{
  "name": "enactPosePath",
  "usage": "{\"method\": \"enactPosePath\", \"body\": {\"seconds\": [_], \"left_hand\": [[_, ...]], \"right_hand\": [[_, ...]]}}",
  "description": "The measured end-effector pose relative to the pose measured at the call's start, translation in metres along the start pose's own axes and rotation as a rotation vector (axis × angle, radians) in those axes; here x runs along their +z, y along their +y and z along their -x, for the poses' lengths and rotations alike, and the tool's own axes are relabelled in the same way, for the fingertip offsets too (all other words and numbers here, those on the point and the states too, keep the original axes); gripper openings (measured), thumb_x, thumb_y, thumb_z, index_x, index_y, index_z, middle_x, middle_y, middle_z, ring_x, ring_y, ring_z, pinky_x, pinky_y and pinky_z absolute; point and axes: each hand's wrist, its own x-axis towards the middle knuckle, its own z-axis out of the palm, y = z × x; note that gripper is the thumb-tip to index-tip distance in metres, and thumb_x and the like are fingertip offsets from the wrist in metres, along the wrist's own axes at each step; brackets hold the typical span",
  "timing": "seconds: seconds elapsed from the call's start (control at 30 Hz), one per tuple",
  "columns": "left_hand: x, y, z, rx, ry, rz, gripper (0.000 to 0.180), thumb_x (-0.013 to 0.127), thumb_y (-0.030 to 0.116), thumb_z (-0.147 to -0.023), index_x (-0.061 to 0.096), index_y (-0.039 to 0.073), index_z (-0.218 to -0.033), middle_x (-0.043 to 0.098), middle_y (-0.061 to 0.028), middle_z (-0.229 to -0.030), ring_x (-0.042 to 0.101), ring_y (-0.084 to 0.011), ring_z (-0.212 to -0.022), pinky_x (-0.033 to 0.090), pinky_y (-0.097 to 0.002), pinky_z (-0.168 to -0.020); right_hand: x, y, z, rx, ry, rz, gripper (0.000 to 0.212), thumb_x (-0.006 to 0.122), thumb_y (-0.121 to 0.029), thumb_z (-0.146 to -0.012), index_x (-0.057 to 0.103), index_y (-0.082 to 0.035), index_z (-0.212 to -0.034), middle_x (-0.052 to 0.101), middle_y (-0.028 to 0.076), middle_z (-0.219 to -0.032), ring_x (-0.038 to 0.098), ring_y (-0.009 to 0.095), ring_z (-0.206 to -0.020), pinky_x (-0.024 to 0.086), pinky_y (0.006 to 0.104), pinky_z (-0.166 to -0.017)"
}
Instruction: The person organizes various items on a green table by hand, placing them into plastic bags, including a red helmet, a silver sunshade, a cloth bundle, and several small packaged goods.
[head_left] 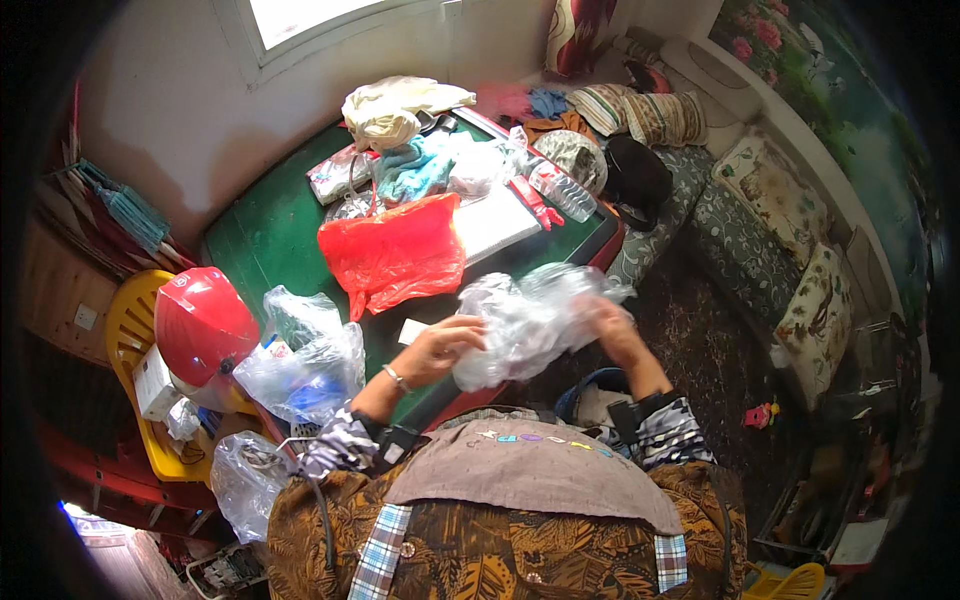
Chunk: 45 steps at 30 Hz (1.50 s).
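A crumpled clear plastic bag (522, 325) is stretched between my two hands, above the near edge of the green table (262, 235). My left hand (440, 350), with a bracelet on the wrist, is closed at the bag's left side. On its right side my right hand (612, 330) grips the bag; those fingers are blurred and partly covered by the plastic. A red plastic bag (395, 255) lies on the table just beyond my left hand. Close to my left forearm sits another filled clear bag (310, 365) with something blue inside.
A red helmet (205, 325) rests on the yellow chair (135, 320) at left. Cloths (425, 165), a white flat box (505, 225) and a pack of plastic bottles (562, 190) crowd the table's far side. A patterned sofa (740, 235) stands at right, a pink toy (762, 415) on the floor.
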Motion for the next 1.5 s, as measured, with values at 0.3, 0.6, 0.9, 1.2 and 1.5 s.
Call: {"method": "enactPosePath", "body": {"seconds": [0.3, 0.6, 0.9, 1.2, 1.5], "left_hand": [[-0.011, 0.008, -0.024, 0.067, -0.076, -0.015, 0.041, 0.055, 0.002, -0.072, 0.059, 0.004, -0.113, 0.049, -0.0124, -0.132, 0.046, -0.0257, -0.122, 0.036, -0.0382, -0.102], [-0.075, -0.067, -0.016, -0.616, 0.316, -0.982, 0.082, 0.075, 0.030, -0.067, 0.038, 0.012, -0.138, 0.030, -0.0211, -0.144, 0.025, -0.0387, -0.135, 0.027, -0.0467, -0.110], [-0.125, -0.085, -0.006, -0.486, 0.791, -0.852, 0.028, 0.049, 0.003, -0.078, 0.063, 0.009, -0.102, 0.066, -0.0166, -0.093, 0.062, -0.0374, -0.089, 0.050, -0.0442, -0.077], [-0.208, -0.091, 0.025, 0.138, 0.785, 0.235, 0.028, 0.047, 0.005, -0.091, 0.056, 0.003, -0.118, 0.061, -0.0055, -0.114, 0.057, -0.0162, -0.104, 0.046, -0.0322, -0.091], [-0.148, -0.035, 0.029, 0.069, 0.908, 0.335, 0.028, 0.055, 0.009, -0.089, 0.054, 0.000, -0.116, 0.062, -0.0086, -0.111, 0.061, -0.0181, -0.096, 0.049, -0.0316, -0.084]], "right_hand": [[0.007, 0.030, -0.019, 0.227, -0.121, 0.871, 0.016, 0.062, -0.014, -0.079, 0.062, -0.002, -0.090, 0.064, 0.005, -0.081, 0.058, 0.015, -0.071, 0.049, 0.0330, -0.064], [-0.028, 0.023, -0.012, -0.051, 0.462, 0.390, 0.022, 0.058, -0.013, -0.081, 0.064, 0.004, -0.094, 0.066, 0.005, -0.080, 0.060, 0.013, -0.072, 0.048, 0.0297, -0.066], [-0.063, 0.033, 0.007, -0.158, 0.620, 0.447, 0.022, 0.060, -0.015, -0.079, 0.062, 0.004, -0.090, 0.063, 0.006, -0.073, 0.058, 0.016, -0.066, 0.047, 0.0328, -0.064], [-0.176, 0.063, 0.093, -0.136, 1.012, -0.117, 0.040, 0.051, -0.014, -0.089, 0.051, 0.002, -0.125, 0.058, 0.012, -0.117, 0.055, 0.025, -0.105, 0.043, 0.0387, -0.090], [-0.192, 0.115, 0.146, -0.207, 1.185, -0.353, 0.049, 0.046, -0.012, -0.089, 0.038, -0.003, -0.136, 0.048, 0.011, -0.131, 0.048, 0.028, -0.117, 0.038, 0.0404, -0.099]]}}
